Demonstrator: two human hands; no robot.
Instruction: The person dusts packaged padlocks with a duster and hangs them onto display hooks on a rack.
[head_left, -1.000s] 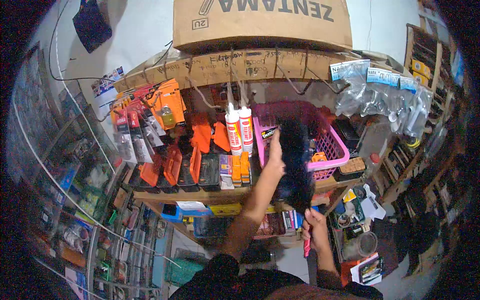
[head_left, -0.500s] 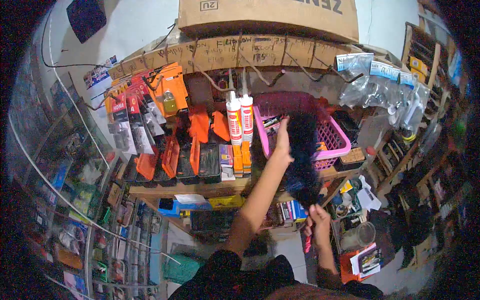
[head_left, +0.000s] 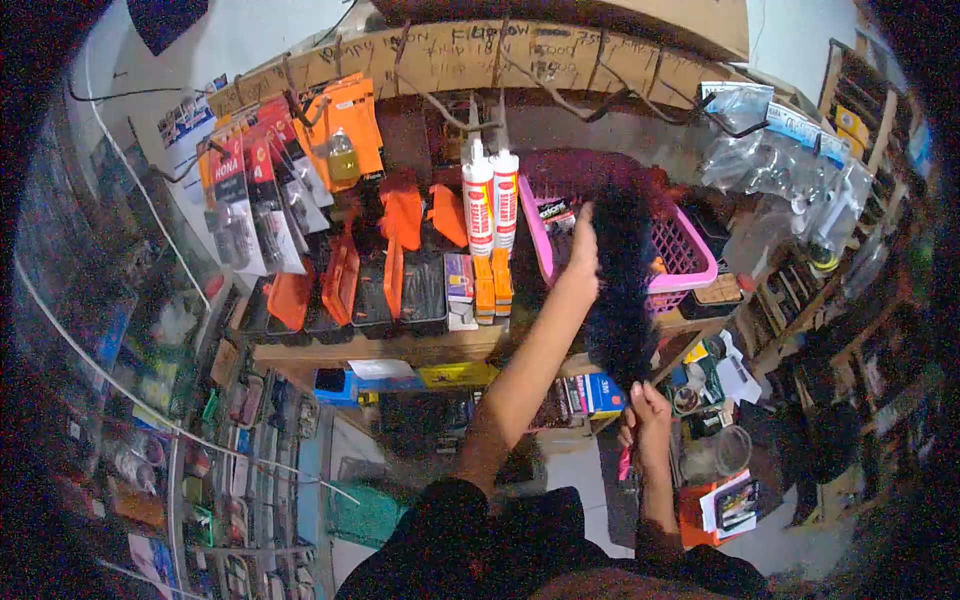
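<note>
My right hand (head_left: 648, 415) is closed round the pink handle (head_left: 625, 463) of a dark, fluffy duster (head_left: 622, 285), which stands upright before the pink basket (head_left: 705, 268). Against the duster's left side rests my left hand (head_left: 583, 255), its fingers pointing up; the far side of that hand is hidden by the duster, so its grip does not show. Small packets (head_left: 556, 211) lie in the basket behind my left hand. Two white sealant tubes (head_left: 491, 205) stand left of the basket.
Orange-lidded black bins (head_left: 419, 285) line the wooden shelf (head_left: 400, 347). Metal hooks jut from a cardboard strip (head_left: 450, 50) above, with orange packs (head_left: 352, 135) at left and clear bags (head_left: 775, 150) at right. A glass case (head_left: 120, 300) stands at far left.
The view has tilted down, so the shelf and basket sit higher in the picture. Both hands and the duster have shifted slightly to the right and up in view.
</note>
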